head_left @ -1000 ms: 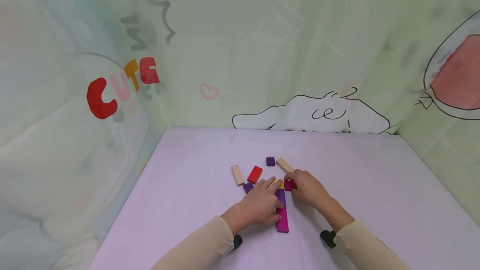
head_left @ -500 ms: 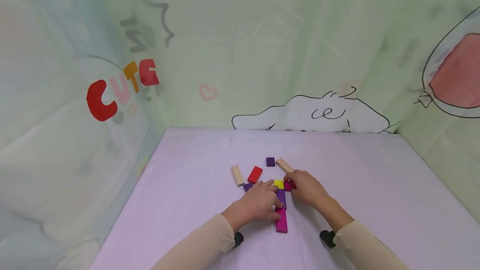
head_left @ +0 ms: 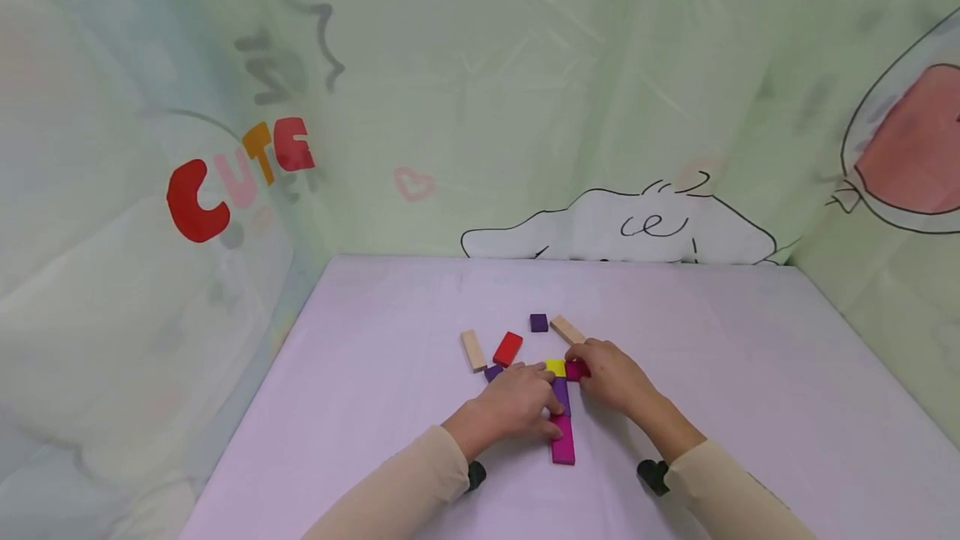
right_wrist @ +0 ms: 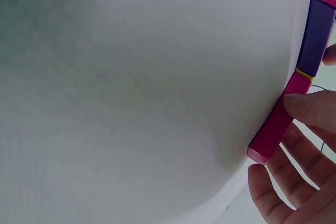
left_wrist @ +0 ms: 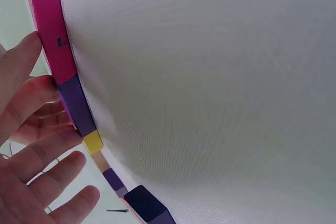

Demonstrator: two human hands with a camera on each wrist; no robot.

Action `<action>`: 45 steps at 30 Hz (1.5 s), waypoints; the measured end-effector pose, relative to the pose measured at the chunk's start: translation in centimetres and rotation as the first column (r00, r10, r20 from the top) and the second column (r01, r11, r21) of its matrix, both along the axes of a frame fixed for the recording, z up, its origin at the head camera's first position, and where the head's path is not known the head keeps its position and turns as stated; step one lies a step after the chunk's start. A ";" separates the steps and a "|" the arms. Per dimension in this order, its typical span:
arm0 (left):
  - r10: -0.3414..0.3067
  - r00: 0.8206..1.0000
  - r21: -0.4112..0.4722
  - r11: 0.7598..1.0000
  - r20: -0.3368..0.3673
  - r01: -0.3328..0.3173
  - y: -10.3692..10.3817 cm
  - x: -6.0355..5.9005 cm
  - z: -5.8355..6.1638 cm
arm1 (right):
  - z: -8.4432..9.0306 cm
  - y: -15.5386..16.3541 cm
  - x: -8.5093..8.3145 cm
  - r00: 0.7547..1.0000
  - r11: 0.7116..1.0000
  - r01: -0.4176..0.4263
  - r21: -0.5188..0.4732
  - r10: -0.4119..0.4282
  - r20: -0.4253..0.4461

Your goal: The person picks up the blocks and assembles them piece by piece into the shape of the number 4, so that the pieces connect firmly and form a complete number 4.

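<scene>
A column of blocks lies on the table: a magenta block (head_left: 563, 443) nearest, then a purple block (head_left: 562, 397), then a small yellow block (head_left: 555, 367). My left hand (head_left: 516, 400) touches the left side of this column with spread, mostly straight fingers; the left wrist view shows its thumb by the long magenta block (left_wrist: 52, 35) and a fingertip near the yellow one (left_wrist: 93, 142). To the right of the yellow block, my right hand (head_left: 617, 375) pinches a second magenta block (right_wrist: 278, 121) between thumb and fingers, its end against the yellow block.
Beyond the left hand lie a purple block (head_left: 492, 372), a plain wooden block (head_left: 473, 351) and a red block (head_left: 507, 348). Farther back are a dark purple cube (head_left: 538, 322) and another wooden block (head_left: 567, 329). Printed curtains surround the pale table (head_left: 390, 307).
My left fingers have drawn back slightly to the left, uncovering more of the yellow block. The right hand keeps its hold on the second magenta block, almost still.
</scene>
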State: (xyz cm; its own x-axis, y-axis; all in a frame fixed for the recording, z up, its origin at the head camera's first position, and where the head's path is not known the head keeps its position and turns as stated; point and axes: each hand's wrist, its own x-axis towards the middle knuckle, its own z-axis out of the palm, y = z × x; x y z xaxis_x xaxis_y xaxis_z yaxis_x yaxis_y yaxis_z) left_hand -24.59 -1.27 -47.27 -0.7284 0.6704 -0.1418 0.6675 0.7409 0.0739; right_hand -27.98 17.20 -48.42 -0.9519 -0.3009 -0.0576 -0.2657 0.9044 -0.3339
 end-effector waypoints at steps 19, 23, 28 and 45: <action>0.002 1.000 -0.011 1.000 0.009 -0.002 0.1 0.0 0.2 | -0.3 -0.2 0.0 1.000 1.000 -0.010 0.001 0.010 -0.002; -0.005 1.000 -0.017 1.000 0.007 0.005 0.2 0.0 0.0 | -0.2 -0.3 0.2 1.000 1.000 -0.011 0.007 0.011 0.004; -0.025 1.000 0.005 1.000 0.002 0.025 0.2 -0.1 -0.1 | 0.3 -0.2 0.4 0.999 0.999 -0.024 0.032 0.026 -0.046; -0.044 0.999 0.035 0.998 -0.014 0.044 0.1 -0.1 -0.2 | 2.7 -1.5 3.5 0.988 0.983 -0.120 0.136 0.131 -0.076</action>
State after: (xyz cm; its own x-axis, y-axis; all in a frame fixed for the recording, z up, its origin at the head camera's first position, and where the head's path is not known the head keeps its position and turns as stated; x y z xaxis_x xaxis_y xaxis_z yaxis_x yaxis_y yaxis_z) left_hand -24.74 -1.22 -47.51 -0.6996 0.7063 -0.1078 0.7007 0.7078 0.0902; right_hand -24.48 15.67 -45.76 -0.9101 -0.4137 -0.0257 -0.4022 0.8963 -0.1869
